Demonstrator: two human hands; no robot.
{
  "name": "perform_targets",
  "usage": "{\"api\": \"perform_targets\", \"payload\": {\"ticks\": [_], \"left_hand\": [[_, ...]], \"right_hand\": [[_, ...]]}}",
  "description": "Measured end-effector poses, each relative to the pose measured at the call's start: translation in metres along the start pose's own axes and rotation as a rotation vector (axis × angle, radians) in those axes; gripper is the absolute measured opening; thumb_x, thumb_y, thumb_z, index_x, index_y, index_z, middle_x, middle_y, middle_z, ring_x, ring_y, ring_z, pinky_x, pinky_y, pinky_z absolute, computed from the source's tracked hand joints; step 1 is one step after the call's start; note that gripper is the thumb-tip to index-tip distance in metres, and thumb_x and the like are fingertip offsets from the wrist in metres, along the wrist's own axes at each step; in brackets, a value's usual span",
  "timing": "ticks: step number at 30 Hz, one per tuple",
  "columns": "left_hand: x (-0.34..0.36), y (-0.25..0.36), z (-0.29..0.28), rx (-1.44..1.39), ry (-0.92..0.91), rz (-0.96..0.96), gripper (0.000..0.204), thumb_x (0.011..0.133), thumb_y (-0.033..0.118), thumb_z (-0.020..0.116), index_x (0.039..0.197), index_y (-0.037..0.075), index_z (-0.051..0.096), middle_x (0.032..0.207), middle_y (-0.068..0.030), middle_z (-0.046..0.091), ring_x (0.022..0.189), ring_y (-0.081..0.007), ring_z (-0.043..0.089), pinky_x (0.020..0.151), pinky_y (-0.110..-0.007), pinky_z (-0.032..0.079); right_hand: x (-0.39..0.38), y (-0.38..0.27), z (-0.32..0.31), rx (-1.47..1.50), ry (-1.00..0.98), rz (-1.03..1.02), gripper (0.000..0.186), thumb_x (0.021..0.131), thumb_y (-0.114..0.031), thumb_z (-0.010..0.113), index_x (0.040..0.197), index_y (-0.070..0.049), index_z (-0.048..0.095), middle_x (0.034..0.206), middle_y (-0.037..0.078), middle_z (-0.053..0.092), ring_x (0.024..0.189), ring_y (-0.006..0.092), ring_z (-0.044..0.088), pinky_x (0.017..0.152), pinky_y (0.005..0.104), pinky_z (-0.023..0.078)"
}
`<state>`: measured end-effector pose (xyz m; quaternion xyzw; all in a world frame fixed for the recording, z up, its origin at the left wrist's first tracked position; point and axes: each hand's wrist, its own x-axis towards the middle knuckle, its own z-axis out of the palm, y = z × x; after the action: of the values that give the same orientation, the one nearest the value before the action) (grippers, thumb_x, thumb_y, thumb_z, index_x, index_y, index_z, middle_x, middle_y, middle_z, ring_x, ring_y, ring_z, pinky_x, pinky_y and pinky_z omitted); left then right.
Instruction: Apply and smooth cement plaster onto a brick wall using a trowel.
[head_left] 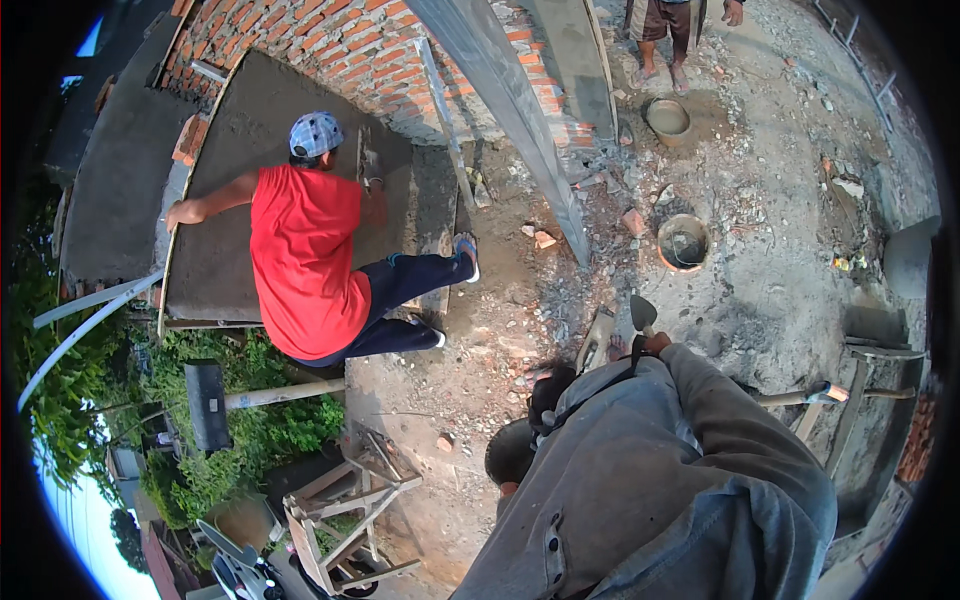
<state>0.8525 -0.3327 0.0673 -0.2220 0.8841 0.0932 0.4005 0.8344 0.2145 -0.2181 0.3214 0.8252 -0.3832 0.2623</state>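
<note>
My right hand (657,344) is closed round a trowel (643,312) with a pointed grey blade, held out in front of my grey jacket. Beside it, a long grey float-like tool (597,340) lies low near my feet. A small part of my left hand (508,489) shows at the edge of a dark round bucket (510,451); it appears to grip it, but the sleeve and jacket hide most of the fingers. To the left, a co-worker in a red shirt (305,260) reaches over a grey plastered surface (235,180), one hand on its edge strip, the other at a long flat tool (365,155).
A slanted metal post (520,120) rises ahead, before a brick wall (340,70). Two mortar buckets (683,243) stand on the rubble-strewn ground ahead. Another person's legs (665,35) are at the far end. Nearer left are a wooden trestle (350,510) and a big-headed hammer (208,405).
</note>
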Motion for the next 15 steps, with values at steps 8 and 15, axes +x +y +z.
{"api": "perform_targets", "payload": {"ticks": [8,15], "left_hand": [[0.002,-0.006,-0.019,0.04,0.042,0.011,0.016,0.06,0.006,0.068,0.074,-0.001,0.066,0.079,-0.0238,0.065,0.081,-0.0365,0.066,0.072,-0.045,0.052],[-0.004,0.012,-0.03,0.019,0.081,0.033,0.016,0.061,0.006,0.067,0.075,-0.001,0.066,0.079,-0.0243,0.065,0.082,-0.0376,0.065,0.072,-0.045,0.052]], "right_hand": [[-0.056,-0.014,-0.027,-0.191,0.011,-0.228,0.027,0.072,-0.033,0.067,0.095,-0.019,0.07,0.079,0.015,0.068,0.076,0.0364,0.067,0.066,0.0449,0.053],[-0.019,0.003,-0.011,-0.077,-0.025,-0.085,0.031,0.073,-0.036,0.067,0.1,-0.02,0.068,0.085,0.019,0.068,0.078,0.0378,0.067,0.066,0.0446,0.054]]}}
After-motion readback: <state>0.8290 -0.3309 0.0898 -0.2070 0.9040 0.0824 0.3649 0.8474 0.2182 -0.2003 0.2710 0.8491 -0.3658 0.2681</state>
